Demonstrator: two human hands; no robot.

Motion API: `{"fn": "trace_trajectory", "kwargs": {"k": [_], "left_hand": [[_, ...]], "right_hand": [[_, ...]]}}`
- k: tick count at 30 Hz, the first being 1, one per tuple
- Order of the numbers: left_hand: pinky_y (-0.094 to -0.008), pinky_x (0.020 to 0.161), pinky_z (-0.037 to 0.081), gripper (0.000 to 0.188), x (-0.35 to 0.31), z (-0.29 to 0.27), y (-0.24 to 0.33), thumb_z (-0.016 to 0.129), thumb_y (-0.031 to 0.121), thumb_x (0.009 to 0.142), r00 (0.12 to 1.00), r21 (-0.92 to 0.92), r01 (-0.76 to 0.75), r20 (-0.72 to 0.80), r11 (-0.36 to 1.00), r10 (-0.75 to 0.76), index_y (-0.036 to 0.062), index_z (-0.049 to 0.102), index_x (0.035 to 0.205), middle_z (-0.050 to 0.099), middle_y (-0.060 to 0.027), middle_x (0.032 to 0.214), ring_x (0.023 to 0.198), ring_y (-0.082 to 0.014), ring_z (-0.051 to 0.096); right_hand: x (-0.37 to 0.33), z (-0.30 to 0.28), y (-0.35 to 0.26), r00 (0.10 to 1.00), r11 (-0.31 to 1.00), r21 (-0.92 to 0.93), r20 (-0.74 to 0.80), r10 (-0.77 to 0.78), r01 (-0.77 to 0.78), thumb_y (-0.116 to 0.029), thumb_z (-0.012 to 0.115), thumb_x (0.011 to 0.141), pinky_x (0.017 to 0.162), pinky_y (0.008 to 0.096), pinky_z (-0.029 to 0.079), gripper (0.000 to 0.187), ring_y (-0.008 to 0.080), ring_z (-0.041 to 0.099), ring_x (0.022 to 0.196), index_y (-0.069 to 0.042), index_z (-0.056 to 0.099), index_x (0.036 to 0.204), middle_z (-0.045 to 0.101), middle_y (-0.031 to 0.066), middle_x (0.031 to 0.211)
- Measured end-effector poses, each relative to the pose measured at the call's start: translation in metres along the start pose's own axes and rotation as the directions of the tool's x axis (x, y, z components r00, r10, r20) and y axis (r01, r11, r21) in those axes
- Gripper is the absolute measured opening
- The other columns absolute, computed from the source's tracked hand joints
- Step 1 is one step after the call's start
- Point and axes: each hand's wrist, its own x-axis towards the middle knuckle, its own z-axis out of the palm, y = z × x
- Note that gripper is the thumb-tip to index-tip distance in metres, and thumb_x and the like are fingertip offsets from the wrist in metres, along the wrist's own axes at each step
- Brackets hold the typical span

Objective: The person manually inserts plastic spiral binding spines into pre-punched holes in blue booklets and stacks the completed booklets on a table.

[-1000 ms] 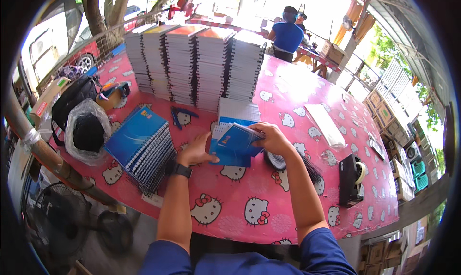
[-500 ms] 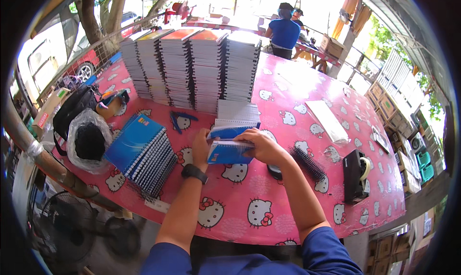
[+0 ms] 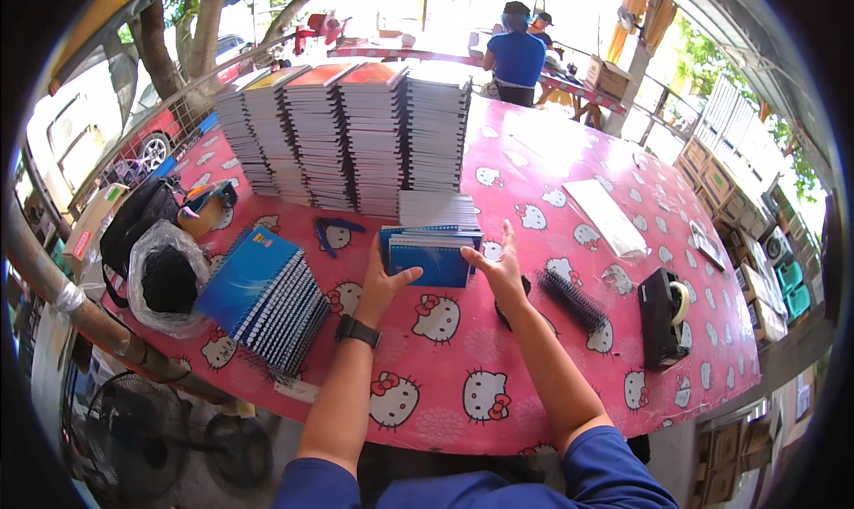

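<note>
Now my left hand (image 3: pixel 384 288) grips the blue notebooks (image 3: pixel 438 264), thumb across the cover; my right hand (image 3: pixel 503 273), fingers spread, flanks the opposite edge, likely to steady them.

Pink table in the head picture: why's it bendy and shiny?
Head view: the fisheye lens bows the near edge of the pink table; head view: glare whitens its far part, probably daylight; head view: brightness washes out much beyond the tall book stacks.
</note>
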Motion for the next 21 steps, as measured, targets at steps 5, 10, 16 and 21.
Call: {"fn": "trace_trajectory", "kwargs": {"k": [5, 10, 16, 21], "left_hand": [[-0.0326, 0.095, 0.042, 0.100, -0.005, 0.025, 0.001, 0.078, 0.004, 0.065, 0.991, 0.071, 0.134, 0.010, 0.988, -0.135, 0.0024, 0.016, 0.144, 0.050, -0.0127, 0.124, 0.111, -0.0207, 0.052], [-0.0323, 0.093, 0.044, 0.102, -0.004, 0.020, -0.010, 0.078, 0.002, 0.063, 0.999, 0.272, 0.053, -0.026, 0.961, -0.048, 0.0015, 0.015, 0.144, 0.051, -0.0156, 0.124, 0.111, -0.0234, 0.054], [-0.0335, 0.092, 0.045, 0.100, -0.004, 0.022, -0.013, 0.078, 0.003, 0.064, 0.998, 0.364, 0.019, -0.060, 0.931, 0.003, 0.0005, 0.017, 0.143, 0.053, -0.0177, 0.123, 0.110, -0.0262, 0.056], [-0.0336, 0.089, 0.047, 0.095, -0.004, 0.018, -0.021, 0.076, 0.006, 0.066, 0.998, 0.414, 0.025, -0.061, 0.910, 0.001, 0.0000, 0.020, 0.142, 0.055, -0.0168, 0.119, 0.106, -0.0263, 0.058]], "right_hand": [[-0.011, 0.014, 0.010, 0.973, 0.991, 0.134, 0.225, -0.041, 0.011, -0.045, 0.076, 0.071, 0.110, 0.0367, 0.022, 0.110, 0.0342, 0.022, 0.137, 0.007, 0.011, 0.142, 0.022, 0.0289, 0.145], [0.007, 0.012, -0.035, 0.875, 0.625, -0.649, 0.137, -0.465, 0.434, -0.051, 0.060, 0.082, 0.111, 0.0508, 0.011, 0.095, 0.0351, 0.012, 0.141, 0.006, 0.015, 0.143, 0.015, 0.0232, 0.150], [0.010, 0.018, -0.050, 0.843, 0.358, -0.813, 0.526, 0.112, 0.459, -0.055, 0.057, 0.081, 0.106, 0.0654, 0.009, 0.089, 0.0294, 0.015, 0.141, 0.002, 0.025, 0.141, 0.021, 0.0195, 0.149], [0.010, 0.032, -0.043, 0.816, 0.392, -0.756, 0.578, 0.025, 0.523, -0.052, 0.062, 0.079, 0.106, 0.0649, 0.010, 0.089, 0.0302, 0.012, 0.141, -0.001, 0.025, 0.142, 0.019, 0.0193, 0.150]]}}
